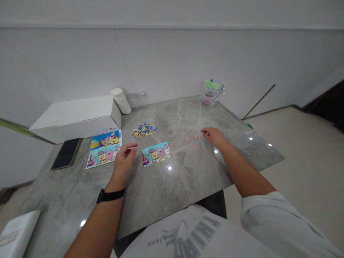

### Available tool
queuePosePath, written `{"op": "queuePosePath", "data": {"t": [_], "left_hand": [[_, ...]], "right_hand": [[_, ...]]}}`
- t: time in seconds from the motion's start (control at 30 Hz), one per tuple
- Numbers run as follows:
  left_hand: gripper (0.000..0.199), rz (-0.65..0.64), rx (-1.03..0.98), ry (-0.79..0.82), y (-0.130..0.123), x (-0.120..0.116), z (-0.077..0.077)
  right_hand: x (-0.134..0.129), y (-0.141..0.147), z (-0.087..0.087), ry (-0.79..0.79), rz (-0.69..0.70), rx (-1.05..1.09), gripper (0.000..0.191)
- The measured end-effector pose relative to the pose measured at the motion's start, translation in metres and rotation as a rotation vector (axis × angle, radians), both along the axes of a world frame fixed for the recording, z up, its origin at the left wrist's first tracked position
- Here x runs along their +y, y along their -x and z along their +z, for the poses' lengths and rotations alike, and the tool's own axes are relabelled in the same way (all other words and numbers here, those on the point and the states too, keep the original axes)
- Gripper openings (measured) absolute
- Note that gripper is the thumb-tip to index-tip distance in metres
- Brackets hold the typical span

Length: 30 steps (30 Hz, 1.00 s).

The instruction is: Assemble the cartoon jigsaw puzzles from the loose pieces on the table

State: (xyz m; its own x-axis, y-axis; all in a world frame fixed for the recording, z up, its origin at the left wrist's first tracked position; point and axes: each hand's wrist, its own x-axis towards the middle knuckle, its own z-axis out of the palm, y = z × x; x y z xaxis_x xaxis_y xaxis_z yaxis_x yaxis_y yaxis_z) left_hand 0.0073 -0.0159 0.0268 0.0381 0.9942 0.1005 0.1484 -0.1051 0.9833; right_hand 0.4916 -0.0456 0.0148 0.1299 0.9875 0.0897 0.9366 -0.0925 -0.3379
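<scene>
White box [77, 116] and dark phone [66, 154] are sitting left, while the bright puzzle [154, 154] with a gap is lying between the left hand [125, 157] and right hand [213, 137], whose grips I can't tell.

Indoor room, apparently a home: a marbled counter [158, 193] at centre, set against a pale panelled wall [161, 61] across the top; pale floor [309, 150] at right; household items include a phone [66, 153], left, and jigsaw pieces [144, 130], centre.
</scene>
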Motion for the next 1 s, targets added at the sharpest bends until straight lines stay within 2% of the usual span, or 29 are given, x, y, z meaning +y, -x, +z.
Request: {"op": "queuePosePath", "data": {"t": [0.2, 0.43, 0.6, 0.87, 1.0], "left_hand": [[0.03, 0.075, -0.152, 0.008, 0.004, -0.004, -0.003], [0.031, 0.035, -0.492, 0.158, 0.004, -0.006, 0.006], [0.034, -0.031, -0.687, 0.313, 0.009, -0.001, 0.002], [0.038, -0.08, -0.763, 0.383, 0.01, -0.002, 0.001], [0.038, -0.101, -0.766, 0.364, 0.009, -0.004, 0.003]], "right_hand": [[0.008, 0.007, -0.01, 0.084, 0.063, -0.109, 0.028], [0.004, 0.013, -0.01, 0.094, 0.056, -0.095, 0.021], [0.0, 0.012, -0.009, 0.099, 0.049, -0.097, 0.018], [-0.015, 0.02, -0.002, 0.033, 0.054, -0.068, 0.022], [-0.027, 0.036, 0.002, 0.088, 0.119, -0.027, 0.022]]}}
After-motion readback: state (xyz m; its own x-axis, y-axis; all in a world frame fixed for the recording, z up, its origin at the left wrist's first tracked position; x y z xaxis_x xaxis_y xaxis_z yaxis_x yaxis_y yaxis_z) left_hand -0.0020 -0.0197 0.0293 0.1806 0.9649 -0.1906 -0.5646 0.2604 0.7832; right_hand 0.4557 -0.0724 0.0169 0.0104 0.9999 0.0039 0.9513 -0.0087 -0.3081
